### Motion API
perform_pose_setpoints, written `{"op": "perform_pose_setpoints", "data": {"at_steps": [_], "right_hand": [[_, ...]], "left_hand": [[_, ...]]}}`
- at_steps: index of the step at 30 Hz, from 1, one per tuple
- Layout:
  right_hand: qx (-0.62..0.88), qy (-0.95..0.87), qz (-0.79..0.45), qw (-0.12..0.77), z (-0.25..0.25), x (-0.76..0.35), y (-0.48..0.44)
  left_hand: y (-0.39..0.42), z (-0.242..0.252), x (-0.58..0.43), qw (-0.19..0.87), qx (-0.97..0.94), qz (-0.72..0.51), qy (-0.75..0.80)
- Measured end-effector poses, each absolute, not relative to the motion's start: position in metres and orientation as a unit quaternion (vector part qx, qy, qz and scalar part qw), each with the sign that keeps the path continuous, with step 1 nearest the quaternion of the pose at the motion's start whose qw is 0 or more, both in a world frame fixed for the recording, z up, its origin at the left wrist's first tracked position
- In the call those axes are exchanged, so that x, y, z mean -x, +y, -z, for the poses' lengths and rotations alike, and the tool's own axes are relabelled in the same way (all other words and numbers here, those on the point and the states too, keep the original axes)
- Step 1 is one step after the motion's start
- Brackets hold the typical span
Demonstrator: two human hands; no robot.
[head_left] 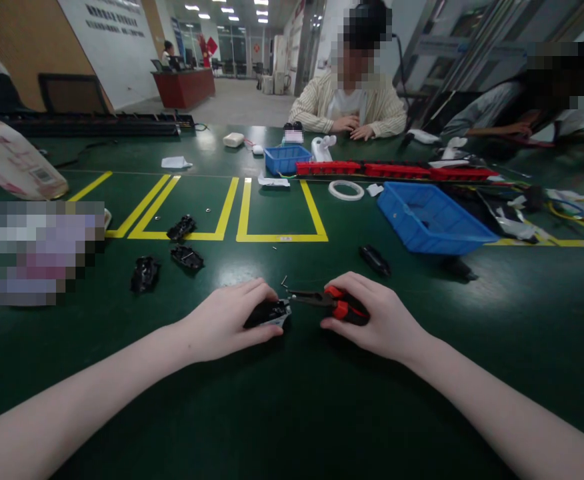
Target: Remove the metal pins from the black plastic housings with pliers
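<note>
My left hand (227,320) is closed around a small black part with a pale metal end (271,312), holding it down on the green table (292,400). My right hand (372,313) grips red-and-black pliers (329,301). The pliers' dark jaws point left and meet the part's right end. A tiny screw or pin (284,281) lies just beyond the part.
Three black parts (182,228) (187,257) (145,273) lie to the left near yellow floor-tape boxes. Another black piece (375,260) lies right of centre. A large blue bin (429,220) stands right. A smaller blue bin (285,159), red strips (397,170) and seated people are across the table.
</note>
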State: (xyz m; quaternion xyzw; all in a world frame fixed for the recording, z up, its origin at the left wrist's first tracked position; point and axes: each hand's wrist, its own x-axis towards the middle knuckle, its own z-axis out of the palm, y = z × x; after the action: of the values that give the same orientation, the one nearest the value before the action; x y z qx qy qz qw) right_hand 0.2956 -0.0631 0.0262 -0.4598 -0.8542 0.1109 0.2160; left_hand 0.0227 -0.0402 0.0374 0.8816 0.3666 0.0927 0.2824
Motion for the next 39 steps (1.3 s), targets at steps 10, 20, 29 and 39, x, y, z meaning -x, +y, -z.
{"op": "perform_pose_setpoints", "data": {"at_steps": [10,20,29,39], "right_hand": [[0.396,-0.897,-0.043,0.192,-0.016,-0.300,-0.055],[0.362,-0.903,0.013,0.232,-0.010,-0.299,-0.056],[0.364,-0.900,0.035,0.236,-0.017,-0.293,-0.061],[0.381,-0.898,0.012,0.220,-0.014,-0.289,-0.059]], "left_hand": [[-0.037,-0.031,-0.022,0.370,-0.851,-0.086,0.362],[-0.045,-0.033,-0.023,0.434,-0.817,-0.106,0.365],[-0.051,-0.033,-0.024,0.448,-0.801,-0.133,0.375],[-0.051,-0.031,-0.024,0.381,-0.835,-0.131,0.373]]}}
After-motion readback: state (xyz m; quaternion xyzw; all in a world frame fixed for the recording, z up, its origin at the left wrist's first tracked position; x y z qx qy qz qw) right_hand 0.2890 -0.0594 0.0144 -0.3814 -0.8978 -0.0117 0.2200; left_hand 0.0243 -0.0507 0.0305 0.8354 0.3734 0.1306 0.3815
